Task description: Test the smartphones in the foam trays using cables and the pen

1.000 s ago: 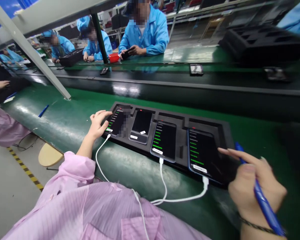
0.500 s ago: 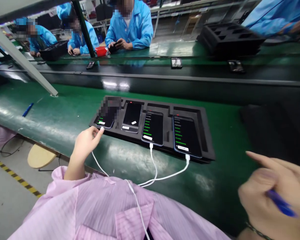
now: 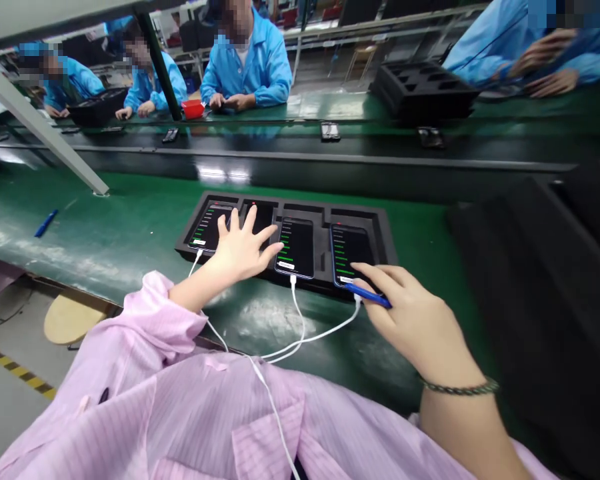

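A black foam tray (image 3: 389, 241) holds a row of smartphones. My left hand (image 3: 240, 250) is open, fingers spread over the second smartphone (image 3: 264, 215), hiding most of it; whether it touches the screen I cannot tell. To its left lies the first smartphone (image 3: 206, 230), to its right the third smartphone (image 3: 300, 243); both show green text lines and have white cables plugged in. My right hand (image 3: 415, 317) grips a blue pen (image 3: 370, 295) at the lower end of the fourth smartphone (image 3: 350, 247), index finger extended over its screen. That phone's white cable (image 3: 341, 325) runs towards me.
Another blue pen (image 3: 46, 223) lies on the green bench (image 3: 130, 220) at left. Black foam trays (image 3: 520, 267) are stacked at right. Beyond a dark conveyor (image 3: 260, 140) carrying several devices, people in blue coats work. A slanted grey post (image 3: 45, 120) meets the bench.
My left hand has moved right from the first phone's lower end and spread over the second. My right hand has come in from the right to the fourth phone with the blue pen.
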A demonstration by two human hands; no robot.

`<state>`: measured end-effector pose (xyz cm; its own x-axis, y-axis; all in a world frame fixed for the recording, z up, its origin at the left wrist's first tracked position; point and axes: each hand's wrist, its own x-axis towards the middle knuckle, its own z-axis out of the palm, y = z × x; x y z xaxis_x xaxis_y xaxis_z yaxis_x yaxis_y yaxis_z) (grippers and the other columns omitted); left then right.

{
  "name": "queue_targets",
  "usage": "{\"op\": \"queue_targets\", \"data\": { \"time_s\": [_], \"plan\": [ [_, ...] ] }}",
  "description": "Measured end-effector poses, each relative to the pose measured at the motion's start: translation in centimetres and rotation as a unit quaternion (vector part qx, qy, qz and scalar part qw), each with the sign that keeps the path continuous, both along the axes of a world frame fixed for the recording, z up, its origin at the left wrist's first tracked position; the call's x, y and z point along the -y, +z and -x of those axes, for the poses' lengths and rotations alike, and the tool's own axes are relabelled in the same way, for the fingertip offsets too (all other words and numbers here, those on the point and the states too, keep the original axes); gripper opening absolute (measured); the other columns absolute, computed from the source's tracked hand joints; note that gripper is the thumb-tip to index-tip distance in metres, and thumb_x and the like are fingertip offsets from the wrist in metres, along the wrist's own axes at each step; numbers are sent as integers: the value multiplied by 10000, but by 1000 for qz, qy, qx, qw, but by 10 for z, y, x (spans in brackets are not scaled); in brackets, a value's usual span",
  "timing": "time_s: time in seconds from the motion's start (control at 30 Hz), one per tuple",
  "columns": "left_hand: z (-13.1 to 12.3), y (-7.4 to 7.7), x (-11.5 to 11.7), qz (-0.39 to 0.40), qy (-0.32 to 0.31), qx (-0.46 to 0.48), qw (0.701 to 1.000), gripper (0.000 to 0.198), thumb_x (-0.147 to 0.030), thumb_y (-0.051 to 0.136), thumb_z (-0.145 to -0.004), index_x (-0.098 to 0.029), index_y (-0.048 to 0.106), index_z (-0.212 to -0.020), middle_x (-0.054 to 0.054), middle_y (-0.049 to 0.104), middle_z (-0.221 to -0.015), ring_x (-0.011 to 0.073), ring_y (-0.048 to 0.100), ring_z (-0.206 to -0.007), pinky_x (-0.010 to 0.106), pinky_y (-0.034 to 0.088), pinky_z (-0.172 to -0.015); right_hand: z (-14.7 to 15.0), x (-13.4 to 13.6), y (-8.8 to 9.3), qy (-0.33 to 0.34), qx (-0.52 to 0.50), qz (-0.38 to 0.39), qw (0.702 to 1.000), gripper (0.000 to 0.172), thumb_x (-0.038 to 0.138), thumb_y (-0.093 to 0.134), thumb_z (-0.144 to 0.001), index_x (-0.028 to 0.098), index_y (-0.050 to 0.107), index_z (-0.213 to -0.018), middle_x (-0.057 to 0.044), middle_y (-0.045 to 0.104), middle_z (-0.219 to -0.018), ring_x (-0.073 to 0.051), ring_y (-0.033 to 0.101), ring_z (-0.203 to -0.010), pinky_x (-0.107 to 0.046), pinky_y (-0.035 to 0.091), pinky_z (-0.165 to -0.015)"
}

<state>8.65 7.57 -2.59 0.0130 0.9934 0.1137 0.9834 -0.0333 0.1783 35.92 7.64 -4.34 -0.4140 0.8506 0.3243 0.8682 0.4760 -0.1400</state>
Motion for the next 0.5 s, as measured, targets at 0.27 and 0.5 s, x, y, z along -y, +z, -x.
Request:
{"op": "queue_targets", "data": {
  "time_s": [0.27,0.5],
  "plan": [
    [-20,-7,-26,74,-33,19,997,692,-764,407,-851,-359,547,-1395,78,288,-1608,585,238,-1394,784,23,-1076,17,-42,8,-20,53,66,996,458,328,388,-936,269,587,-1344,-51,642,-1333,-286,707,-856,-367,492,-575],
    [-35,-8,-11,77,-89,-27,993,630,-674,373,-922,-288,583,-1374,105,305,-1605,425,170,-1494,683,53,-1175,12,-45,8,-42,95,103,989,460,366,385,-965,236,548,-1376,-90,756,-1059,-315,728,-844,-353,488,-574]
  ]
}}
